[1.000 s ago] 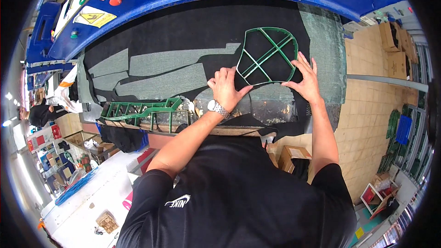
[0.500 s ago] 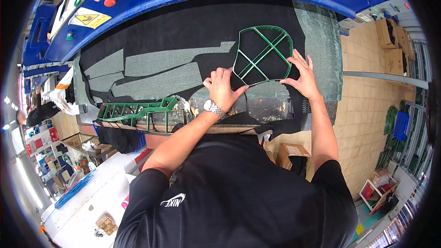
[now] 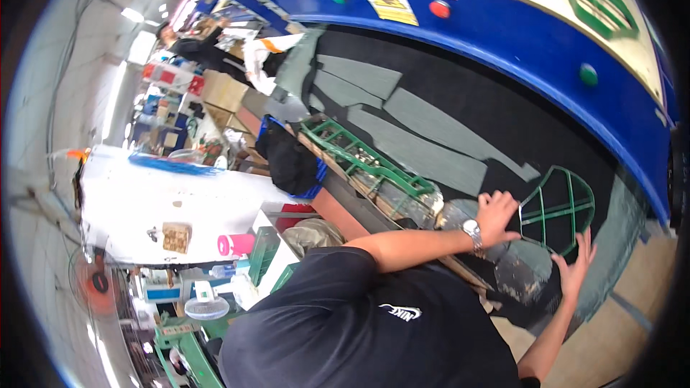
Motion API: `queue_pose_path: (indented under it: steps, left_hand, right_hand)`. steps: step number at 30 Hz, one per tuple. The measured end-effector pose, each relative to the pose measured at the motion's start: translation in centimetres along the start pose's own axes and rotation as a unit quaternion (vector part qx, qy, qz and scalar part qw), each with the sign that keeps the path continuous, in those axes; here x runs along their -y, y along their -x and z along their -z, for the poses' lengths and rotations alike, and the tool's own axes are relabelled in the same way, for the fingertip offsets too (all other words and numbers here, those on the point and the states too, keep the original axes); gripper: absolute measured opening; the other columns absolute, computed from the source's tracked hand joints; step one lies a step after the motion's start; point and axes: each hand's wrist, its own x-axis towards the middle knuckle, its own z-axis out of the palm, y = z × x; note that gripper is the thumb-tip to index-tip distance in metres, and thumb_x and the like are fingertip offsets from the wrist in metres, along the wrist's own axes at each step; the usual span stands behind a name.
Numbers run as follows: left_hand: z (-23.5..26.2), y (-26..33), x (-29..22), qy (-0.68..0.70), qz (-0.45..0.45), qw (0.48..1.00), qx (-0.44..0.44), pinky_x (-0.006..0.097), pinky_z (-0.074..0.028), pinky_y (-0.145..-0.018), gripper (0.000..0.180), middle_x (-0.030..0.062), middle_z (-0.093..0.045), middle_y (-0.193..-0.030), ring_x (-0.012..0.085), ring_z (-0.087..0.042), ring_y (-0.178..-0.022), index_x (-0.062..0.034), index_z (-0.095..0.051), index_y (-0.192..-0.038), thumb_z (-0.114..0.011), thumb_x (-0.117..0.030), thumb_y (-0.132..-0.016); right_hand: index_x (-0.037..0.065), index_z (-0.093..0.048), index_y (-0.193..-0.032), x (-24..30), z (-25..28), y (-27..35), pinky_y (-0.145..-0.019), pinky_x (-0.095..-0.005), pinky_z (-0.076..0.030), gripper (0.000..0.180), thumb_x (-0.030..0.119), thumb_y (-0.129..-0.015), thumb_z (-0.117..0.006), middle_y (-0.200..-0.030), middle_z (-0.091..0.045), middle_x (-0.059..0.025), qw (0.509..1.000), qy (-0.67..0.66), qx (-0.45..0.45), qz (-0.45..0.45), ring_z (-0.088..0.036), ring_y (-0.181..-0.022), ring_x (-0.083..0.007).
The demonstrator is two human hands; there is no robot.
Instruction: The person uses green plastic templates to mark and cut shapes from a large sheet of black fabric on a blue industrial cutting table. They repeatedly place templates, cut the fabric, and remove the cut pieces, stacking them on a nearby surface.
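Observation:
A green metal cutting die (image 3: 568, 210), a rounded outline with crossed bars inside, lies on black fabric (image 3: 460, 93). My left hand (image 3: 497, 220), with a metal watch at its wrist, is at the die's left edge, its fingers apart. At the near right edge of the die is my right hand (image 3: 576, 267), its fingers and thumb spread. Neither hand wraps round the die; whether the fingertips touch it is hard to tell. Left of the die, long cut-outs in the fabric bare the grey-green cutting board (image 3: 424, 147).
A long green die (image 3: 366, 158) lies along the table's near edge. Behind the fabric runs a blue machine beam (image 3: 503, 25) with a red button (image 3: 440, 8); another green die (image 3: 596, 3) sits on top. A white table (image 3: 215, 205) stands left, and a person (image 3: 194, 47) is farther off.
The view has swung left, so the die and hands appear farther right. My fingers are more spread at the die's edges. The die's place on the fabric looks about the same.

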Motion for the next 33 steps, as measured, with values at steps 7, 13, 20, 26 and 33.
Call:
queue_pose_path:
  steps: [7, 13, 20, 26, 33]
  left_hand:
    - [0.0, -0.1, -0.1, 0.036, -0.011, 0.999, -0.007, 0.044, -0.032, -0.09, 0.078, 0.0092, -0.052, -0.11, 0.0282, -0.049, -0.108, -0.007, -0.058, -0.125, -0.09, -0.04, -0.063]
    - [0.1, -0.3, -0.3, 0.049, -0.008, 0.999, -0.006, 0.044, -0.032, -0.09, 0.077, 0.0083, -0.052, -0.11, 0.0276, -0.049, -0.108, -0.0076, -0.058, -0.126, -0.091, -0.038, -0.063]
    - [0.2, -0.2, -0.3, 0.042, -0.005, 0.999, 0.0, 0.044, -0.032, -0.09, 0.077, 0.0086, -0.052, -0.111, 0.0279, -0.049, -0.108, -0.0074, -0.058, -0.126, -0.091, -0.039, -0.064]
    - [0.1, -0.2, -0.2, 0.04, -0.007, 0.999, 0.005, 0.044, -0.032, -0.091, 0.078, 0.009, -0.051, -0.112, 0.0281, -0.048, -0.108, -0.007, -0.058, -0.128, -0.09, -0.04, -0.065]
    - [0.2, -0.2, -0.3, 0.046, -0.006, 0.999, 0.008, 0.045, -0.033, -0.092, 0.078, 0.0089, -0.052, -0.112, 0.0283, -0.049, -0.109, -0.0067, -0.058, -0.127, -0.09, -0.04, -0.065]
  right_hand:
    - [0.002, -0.052, -0.134, 0.0, 0.5, 0.2, -0.125, -0.0553, -0.011, 0.078, 0.023, -0.067, -0.085, -0.158, -0.041, -0.0188, 0.999, 0.03, 0.003, -0.016, -0.033, -0.149, -0.0344]
    - [0.002, -0.052, -0.134, 0.3, 0.6, 0.0, -0.126, -0.0543, -0.011, 0.081, 0.017, -0.062, -0.086, -0.158, -0.04, -0.0185, 0.999, 0.031, 0.004, -0.025, -0.033, -0.149, -0.0338]
    - [0.002, -0.052, -0.133, 0.9, 0.8, -0.2, -0.126, -0.0544, -0.011, 0.079, 0.019, -0.064, -0.086, -0.158, -0.041, -0.0185, 0.999, 0.036, 0.012, -0.032, -0.033, -0.149, -0.0338]
    - [0.002, -0.052, -0.135, 0.5, 0.6, 0.0, -0.126, -0.0539, -0.01, 0.081, 0.022, -0.064, -0.087, -0.158, -0.041, -0.0182, 0.999, 0.036, 0.002, -0.022, -0.033, -0.149, -0.0334]
    - [0.003, -0.052, -0.135, 0.4, 0.6, 0.1, -0.126, -0.0537, -0.011, 0.08, 0.019, -0.064, -0.086, -0.159, -0.04, -0.018, 0.999, 0.033, 0.005, -0.029, -0.033, -0.15, -0.0333]
